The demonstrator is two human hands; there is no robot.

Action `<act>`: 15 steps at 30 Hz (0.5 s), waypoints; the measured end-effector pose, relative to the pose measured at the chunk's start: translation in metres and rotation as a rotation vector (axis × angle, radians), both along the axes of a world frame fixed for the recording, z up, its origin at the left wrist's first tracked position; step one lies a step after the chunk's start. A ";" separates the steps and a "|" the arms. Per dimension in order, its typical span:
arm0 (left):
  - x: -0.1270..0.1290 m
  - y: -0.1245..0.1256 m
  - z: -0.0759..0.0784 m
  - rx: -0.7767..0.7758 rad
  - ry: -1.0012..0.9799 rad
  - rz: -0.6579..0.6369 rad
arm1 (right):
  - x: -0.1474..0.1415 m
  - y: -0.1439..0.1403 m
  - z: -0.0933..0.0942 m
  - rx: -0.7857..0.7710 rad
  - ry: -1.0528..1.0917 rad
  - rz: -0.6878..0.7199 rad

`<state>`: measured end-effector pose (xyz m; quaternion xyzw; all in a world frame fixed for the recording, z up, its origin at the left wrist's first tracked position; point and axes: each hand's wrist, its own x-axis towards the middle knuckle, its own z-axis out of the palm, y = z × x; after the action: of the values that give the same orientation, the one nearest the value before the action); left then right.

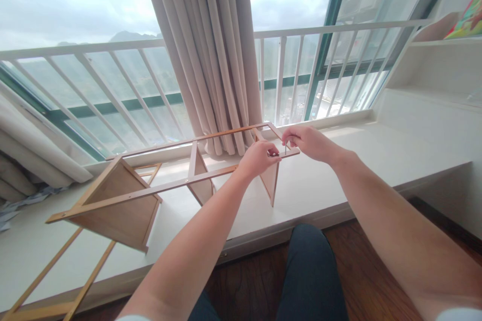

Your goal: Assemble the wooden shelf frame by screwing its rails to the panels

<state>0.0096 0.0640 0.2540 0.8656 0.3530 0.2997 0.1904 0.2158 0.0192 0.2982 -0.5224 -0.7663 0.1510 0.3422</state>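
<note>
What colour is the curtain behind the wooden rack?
The curtain is plain beige, without pattern; the head view shows it.

Light-wood shelf frame point(150, 191), beige curtain point(214, 55), white sill point(339, 170).

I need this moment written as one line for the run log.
left hand: grips rail of wooden rack | right hand: pinches small tool at same corner | rack: on its side on white ledge
</note>
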 end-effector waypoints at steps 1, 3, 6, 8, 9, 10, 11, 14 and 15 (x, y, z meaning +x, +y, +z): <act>0.000 0.000 0.000 -0.003 0.000 0.001 | 0.000 0.001 -0.001 0.019 -0.009 0.000; 0.000 -0.001 0.001 -0.008 0.001 0.002 | 0.002 0.004 -0.004 0.056 -0.018 0.001; -0.001 -0.001 0.001 -0.017 0.006 0.007 | 0.003 0.009 -0.009 0.106 -0.015 0.016; 0.000 -0.002 0.002 -0.024 0.008 0.010 | 0.003 0.011 -0.011 0.138 -0.006 0.034; 0.000 -0.002 0.002 -0.026 0.009 0.010 | 0.003 0.011 -0.012 0.155 0.000 0.043; 0.000 -0.002 0.002 -0.027 0.008 0.009 | 0.002 0.011 -0.012 0.175 0.007 0.051; 0.000 -0.002 0.002 -0.027 0.006 0.007 | 0.002 0.011 -0.012 0.196 0.014 0.057; 0.000 -0.001 0.000 -0.024 -0.003 0.001 | 0.000 0.011 -0.010 0.248 0.026 0.075; 0.000 0.000 0.000 -0.022 -0.006 0.000 | -0.001 0.011 -0.009 0.257 0.026 0.082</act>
<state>0.0091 0.0638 0.2539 0.8625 0.3558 0.2986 0.2009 0.2151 0.0301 0.2895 -0.4407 -0.7954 0.0720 0.4097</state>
